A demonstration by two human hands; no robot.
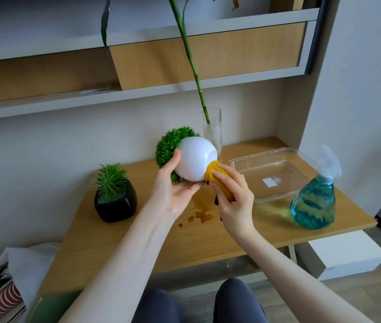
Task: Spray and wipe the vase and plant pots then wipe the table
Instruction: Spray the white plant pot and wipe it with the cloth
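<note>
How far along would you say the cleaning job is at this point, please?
Done: nothing shows as finished. In hand: the left hand holds the white pot tilted above the table while the right hand presses a yellow cloth to its underside. Left: brown stains remain on the table; whether the black pot and glass vase were wiped cannot be told.

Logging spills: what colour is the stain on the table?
Brown, a blotchy stain on the table, seen in the head view.

Both forearms reach forward, the left hand (173,183) cupped palm-up, the right hand (233,197) curled in a pinch.
</note>
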